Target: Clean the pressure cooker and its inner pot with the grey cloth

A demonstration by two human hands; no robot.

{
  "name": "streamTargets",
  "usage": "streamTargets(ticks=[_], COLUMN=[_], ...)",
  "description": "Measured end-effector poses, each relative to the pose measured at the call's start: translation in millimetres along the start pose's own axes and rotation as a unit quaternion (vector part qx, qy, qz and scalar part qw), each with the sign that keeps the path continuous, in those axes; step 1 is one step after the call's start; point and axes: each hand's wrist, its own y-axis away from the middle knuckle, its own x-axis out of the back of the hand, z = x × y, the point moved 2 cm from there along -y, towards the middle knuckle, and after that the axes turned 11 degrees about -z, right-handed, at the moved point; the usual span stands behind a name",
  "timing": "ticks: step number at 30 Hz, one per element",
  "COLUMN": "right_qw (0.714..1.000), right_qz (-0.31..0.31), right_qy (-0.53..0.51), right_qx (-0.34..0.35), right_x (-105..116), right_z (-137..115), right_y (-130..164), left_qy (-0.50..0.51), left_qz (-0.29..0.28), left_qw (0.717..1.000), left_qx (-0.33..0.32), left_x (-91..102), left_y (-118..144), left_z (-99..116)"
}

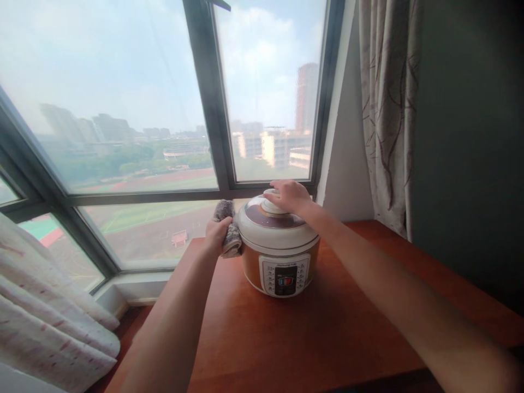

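Grey cloth [229, 232], soft, bunched in left hand [215, 233], fingers clenched, pressed against cooker [278, 248] side. Right hand [289, 196] grips lid knob [271, 206]. Cooker likely heavy, on desk [327, 327].

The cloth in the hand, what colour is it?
The cloth is fuzzy grey, seen in the head view.

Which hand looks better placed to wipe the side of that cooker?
Probably the left hand: it already grips the grey cloth pressed against the left side of the cooker. The right hand rests on the lid knob, seemingly steadying it.
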Motion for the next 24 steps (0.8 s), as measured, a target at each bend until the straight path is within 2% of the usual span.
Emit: streamTargets(ticks=[2,4,14,19,24], right_qw=[0.997,0.994,0.992,0.994,0.996], right_qz=[-0.050,-0.067,-0.062,-0.039,0.020], right_qy=[0.052,0.083,0.097,0.084,0.075], right_qx=[-0.029,-0.037,-0.049,-0.062,-0.044], right_x=[-2,-2,-2,13,41], right_z=[-4,-7,-6,2,14], right_y=[-9,-13,-15,-18,-15], left_qy=[-0.007,-0.010,-0.013,-0.012,-0.012], left_qz=[0.003,0.004,0.014,0.012,0.014], left_qw=[1.000,1.000,1.000,1.000,1.000], left_qx=[-0.002,-0.004,0.002,0.003,0.001], left_x=[0.3,0.6,0.8,2.0,4.7], left_y=[0,-1,-1,-3,-7], left_z=[1,0,0,-1,-6])
